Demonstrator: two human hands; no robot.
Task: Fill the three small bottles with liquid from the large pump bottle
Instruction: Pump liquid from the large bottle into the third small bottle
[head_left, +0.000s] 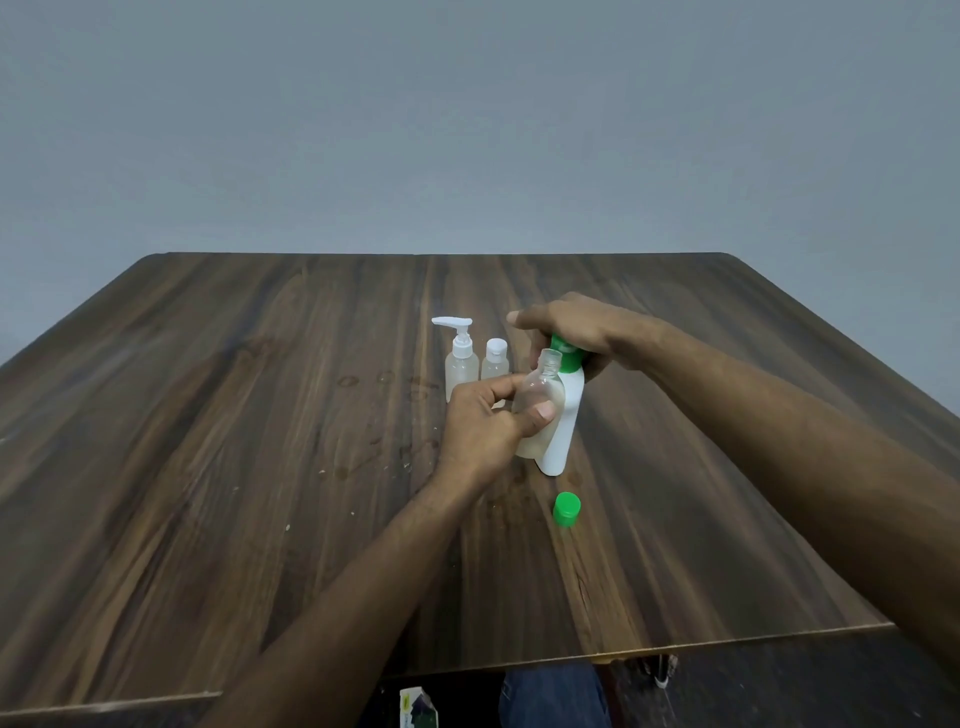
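Bare wood is lying open across the left half of the table (208, 467), along its far edge and toward the right edge, giving a hand room to pass. Near the middle, two capped small bottles, one with a pump top (460, 364) and one with a flip cap (494, 361), are standing just beside each other, and right of them the large pump bottle (563, 426) and an uncapped small bottle (540, 400) are blocking the way, with both hands on them. A green cap (566, 509) is sitting alone toward the near edge, and both forearms are crossing the near half of the table.
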